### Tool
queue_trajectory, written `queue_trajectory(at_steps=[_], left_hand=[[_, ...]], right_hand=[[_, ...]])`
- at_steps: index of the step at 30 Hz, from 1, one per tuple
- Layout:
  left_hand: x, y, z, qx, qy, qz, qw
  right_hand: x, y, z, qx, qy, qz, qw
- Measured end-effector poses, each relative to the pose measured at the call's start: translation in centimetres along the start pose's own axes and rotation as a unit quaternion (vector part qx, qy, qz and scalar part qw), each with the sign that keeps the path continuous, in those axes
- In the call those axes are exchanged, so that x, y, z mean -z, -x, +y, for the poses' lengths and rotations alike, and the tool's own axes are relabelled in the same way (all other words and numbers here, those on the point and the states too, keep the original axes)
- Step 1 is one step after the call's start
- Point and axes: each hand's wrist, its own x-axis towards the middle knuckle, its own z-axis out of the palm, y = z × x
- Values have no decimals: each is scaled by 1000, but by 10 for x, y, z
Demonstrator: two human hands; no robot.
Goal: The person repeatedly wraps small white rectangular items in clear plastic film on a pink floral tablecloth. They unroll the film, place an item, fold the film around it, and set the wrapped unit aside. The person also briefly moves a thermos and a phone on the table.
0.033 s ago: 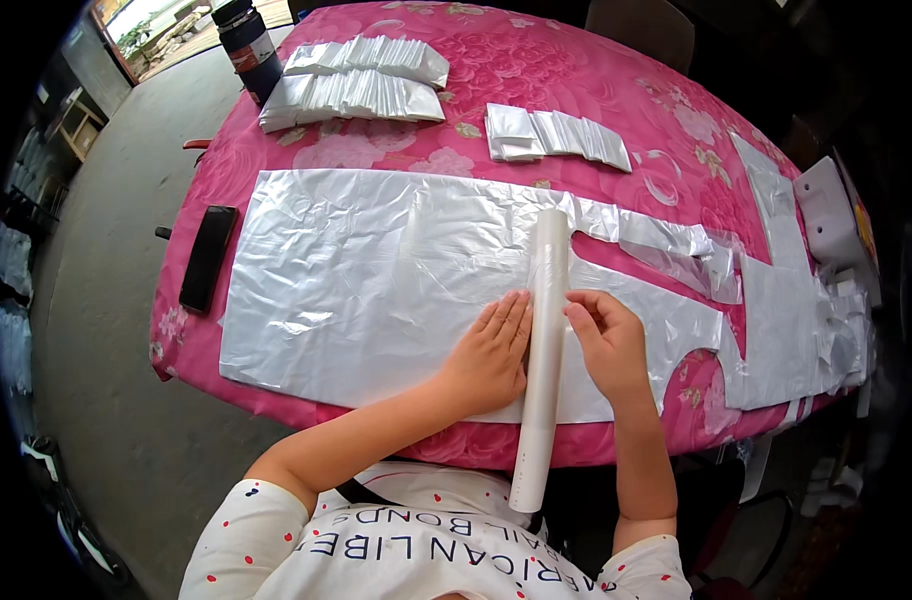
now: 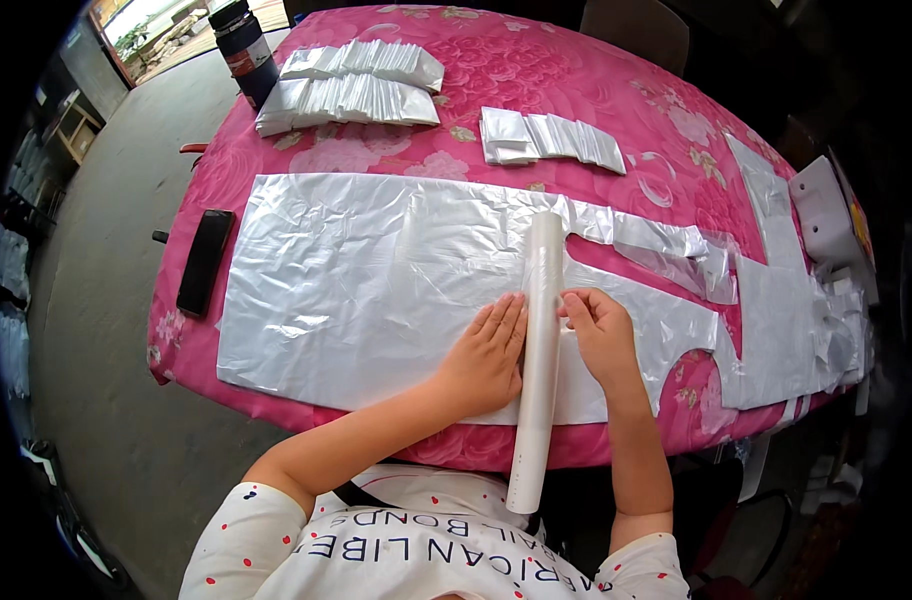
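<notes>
A long whitish roll [image 2: 542, 350] lies across a flat silvery-white plastic bag [image 2: 326, 280], its near end sticking out past the table edge. My left hand [image 2: 486, 360] rests palm down on the bag with fingers straight, its fingertips touching the roll's left side. On the other side, my right hand [image 2: 601, 335] has thumb and forefinger pinched together at the roll's right edge. Whatever is between those fingertips is too small to make out. Curved cut-outs and strap-like strips shape the bag's right end.
Folded silvery packets [image 2: 346, 100] stand in two rows at the far left, beside a dark bottle [image 2: 244, 55]. A smaller fanned stack [image 2: 551, 138] lies at the far middle. A black phone [image 2: 206, 262] sits left; more plastic bags [image 2: 781, 330] and a white holder [image 2: 826, 215] are right.
My right hand has shifted slightly left, and its thumb and forefinger have drawn closer together at the roll. The left hand stays flat in place.
</notes>
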Motion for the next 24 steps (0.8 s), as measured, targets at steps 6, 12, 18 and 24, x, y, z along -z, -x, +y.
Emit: queue_trajectory(at_steps=[6,12,18,24], left_hand=[[0,0,-1,8,-9,-13,1000],[4,-2,1,4,-13,-24,1000],[6,0,-2,0,-18,-14,1000],[3,0,0,-2,-10,-19,1000]], right_hand=[[-5,-60,17,-188,-84,-75,976],[-5,-121,46,-189,-548,86,810],[88,-142,82,9,-698,146,701],[247,-146,89,81,-653,239,714]])
